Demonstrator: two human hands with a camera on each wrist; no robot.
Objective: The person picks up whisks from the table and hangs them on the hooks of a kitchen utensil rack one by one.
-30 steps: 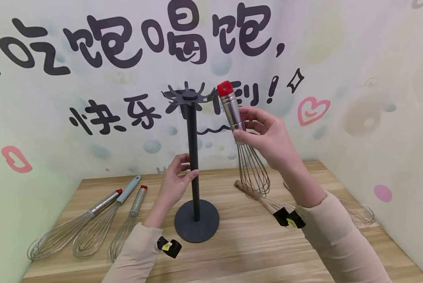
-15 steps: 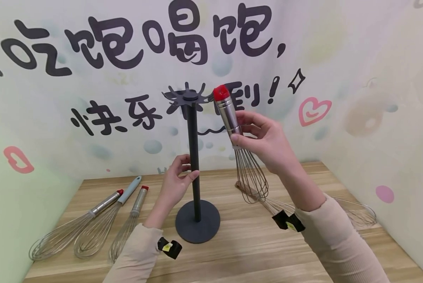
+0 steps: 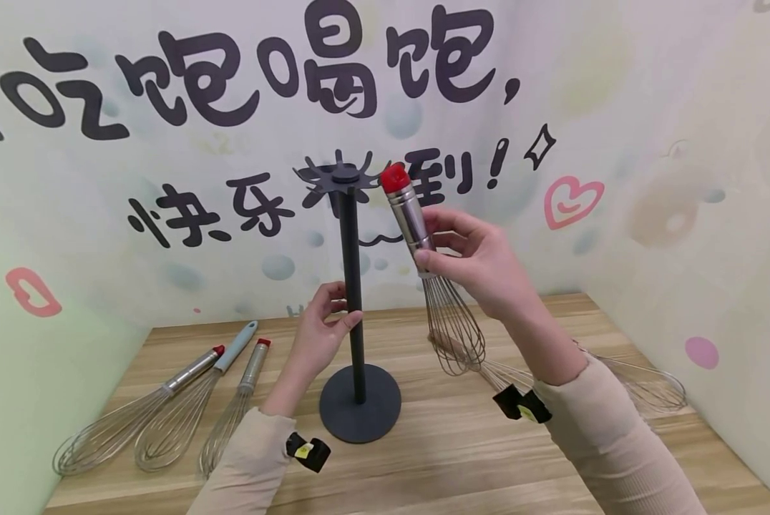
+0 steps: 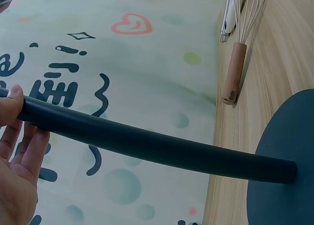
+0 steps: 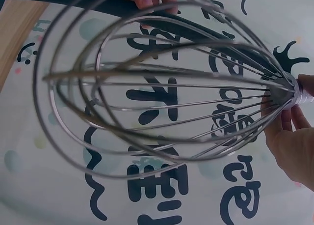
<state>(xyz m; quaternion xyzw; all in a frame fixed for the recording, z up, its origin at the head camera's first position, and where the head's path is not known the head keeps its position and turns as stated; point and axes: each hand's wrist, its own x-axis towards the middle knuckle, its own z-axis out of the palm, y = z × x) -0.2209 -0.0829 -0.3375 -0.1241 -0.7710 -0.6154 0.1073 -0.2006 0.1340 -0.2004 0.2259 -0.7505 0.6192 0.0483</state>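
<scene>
My left hand (image 3: 320, 330) grips the post of a black stand (image 3: 351, 257), thumb on the near side and fingers behind. The stand rises from a round base on the table and carries a ring of upturned hooks at its top. My right hand (image 3: 481, 261) holds a whisk (image 3: 407, 214) by the lower part of its steel handle, wires hanging down and red end up. That red end is level with the hooks, just right of them in the head view. In the right wrist view the whisk's wire loops (image 5: 162, 92) fill the middle, with the stand's post behind.
Three whisks lie at the left: one with a pale blue handle (image 3: 237, 347) between two red-tipped steel ones. Behind my right arm are a wooden-handled whisk (image 4: 234, 72) and another whisk (image 3: 649, 383). A printed cloth wall (image 3: 385, 43) stands behind the wooden table (image 3: 424, 465).
My right hand has brought the whisk left and slightly down, closer to the stand's hooks. My left hand stays on the post.
</scene>
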